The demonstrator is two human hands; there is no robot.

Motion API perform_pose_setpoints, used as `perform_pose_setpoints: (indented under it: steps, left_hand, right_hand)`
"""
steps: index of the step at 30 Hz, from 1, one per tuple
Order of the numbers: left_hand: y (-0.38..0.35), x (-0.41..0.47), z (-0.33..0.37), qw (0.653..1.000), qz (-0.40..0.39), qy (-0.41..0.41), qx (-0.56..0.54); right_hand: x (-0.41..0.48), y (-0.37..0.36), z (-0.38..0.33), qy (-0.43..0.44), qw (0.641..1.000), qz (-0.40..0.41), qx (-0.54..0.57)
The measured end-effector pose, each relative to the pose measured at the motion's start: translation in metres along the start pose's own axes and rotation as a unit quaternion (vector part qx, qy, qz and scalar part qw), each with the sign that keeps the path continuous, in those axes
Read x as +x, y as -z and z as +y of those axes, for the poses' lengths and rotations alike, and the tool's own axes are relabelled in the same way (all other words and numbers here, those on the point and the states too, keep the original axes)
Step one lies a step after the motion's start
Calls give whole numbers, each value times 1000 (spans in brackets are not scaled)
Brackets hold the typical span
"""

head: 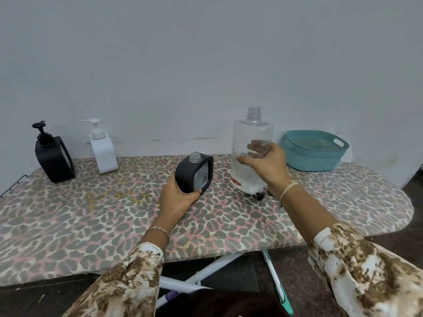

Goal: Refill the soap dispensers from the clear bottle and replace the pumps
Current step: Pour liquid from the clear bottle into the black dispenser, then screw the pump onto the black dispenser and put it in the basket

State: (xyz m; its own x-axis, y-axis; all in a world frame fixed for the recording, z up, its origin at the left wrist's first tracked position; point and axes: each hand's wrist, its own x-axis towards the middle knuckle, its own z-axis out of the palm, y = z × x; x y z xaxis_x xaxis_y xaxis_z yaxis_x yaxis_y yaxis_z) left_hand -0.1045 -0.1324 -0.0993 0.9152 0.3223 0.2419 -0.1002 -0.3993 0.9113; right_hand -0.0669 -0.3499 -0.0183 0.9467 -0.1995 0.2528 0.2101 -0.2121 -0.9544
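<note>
Your left hand (pixel 178 197) grips the open dispenser (pixel 184 173) low on its body. It is tipped slightly right, so the bare neck faces the bottle (pixel 251 133) just beside it. Your right hand (pixel 266 163) wraps the bottle at mid-height, thumb in front and fingers showing through the plastic, a hold that should let you tip it over. The bottle is uncapped and stands near upright, with only a little liquid at the bottom; I cannot tell whether its base rests on the table (pixel 91 213). A black pump (pixel 259 196) lies by the bottle's base, probably this dispenser's, kept near for refitting. The black dispenser (pixel 53 156) and white dispenser (pixel 104 154) at far left have their pumps on.
</note>
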Motion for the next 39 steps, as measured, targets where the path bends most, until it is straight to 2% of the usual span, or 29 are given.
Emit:
perform_pose_setpoints:
  steps: [6, 13, 22, 26, 31, 35, 39]
  left_hand:
    - [0, -2, 0, 1000, 24, -1, 19]
    - [2, -3, -2, 994, 99, 27, 44]
    - [3, -2, -3, 993, 99, 42, 38]
    - [3, -2, -4, 994, 93, 43, 35]
    - [6, -3, -3, 996, 76, 36, 17]
    - [9, -6, -6, 998, 61, 25, 17]
    - [9, -8, -6, 998, 58, 17, 29]
  right_hand:
    - [-15, -23, 13, 4, 999, 1, 48]
    - [-27, -55, 33, 19, 999, 32, -17]
    - [-30, -67, 33, 15, 996, 68, -50]
    - [-32, -64, 35, 19, 997, 47, -60]
    - [-39, -51, 39, 21, 998, -23, -52]
    - [-53, -29, 47, 49, 987, -78, -130]
    - [-63, -2, 65, 57, 980, -59, -181]
